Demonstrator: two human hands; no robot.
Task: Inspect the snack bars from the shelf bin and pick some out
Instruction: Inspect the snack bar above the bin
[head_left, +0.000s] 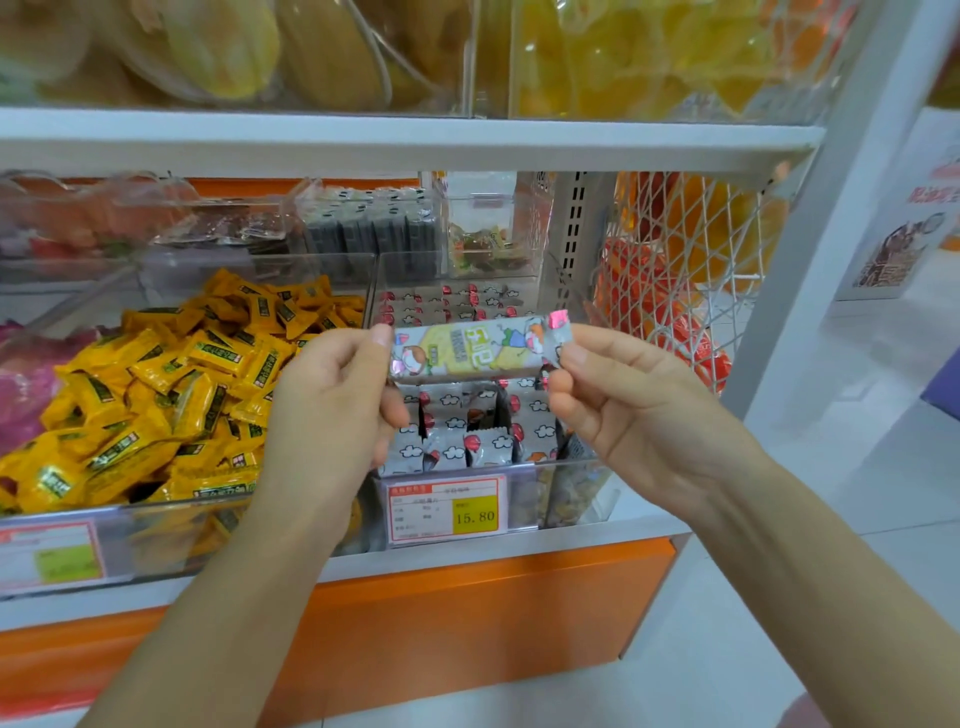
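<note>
One snack bar (480, 347) is held level above the clear bin (519, 470) of same bars, its ends pinched by the left hand (332, 400) and right hand (618, 400), so checking seems started and choosing more remains

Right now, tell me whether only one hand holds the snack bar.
No: the left hand pinches one end of the snack bar and the right hand the other.

Forearms forward, left grip (332, 395) and right grip (623, 400) level; each pinching an end of the snack bar (478, 349)
</note>
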